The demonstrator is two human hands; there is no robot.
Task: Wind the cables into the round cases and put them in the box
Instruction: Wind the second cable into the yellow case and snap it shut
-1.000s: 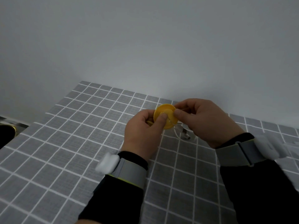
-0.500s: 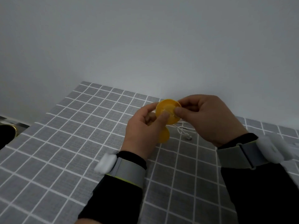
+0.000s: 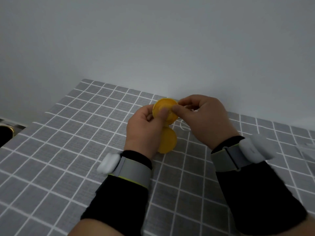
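We see case (image 3: 164, 107) between left hand (image 3: 143, 132) and right hand (image 3: 207, 121) | both over desk (image 3: 68, 150) | cable (image 3: 183, 125) beneath right hand

A: Item one?
B: Bench (image 3: 68, 150), top covered in grey with a white grid, running to the far wall.
A: Item two?
B: Wall (image 3: 153, 40), plain pale grey, behind the bench.
A: Left edge?
B: Dark round object (image 3: 4, 137), brassy rim, beside a metal strip (image 3: 17, 126); detail unclear.
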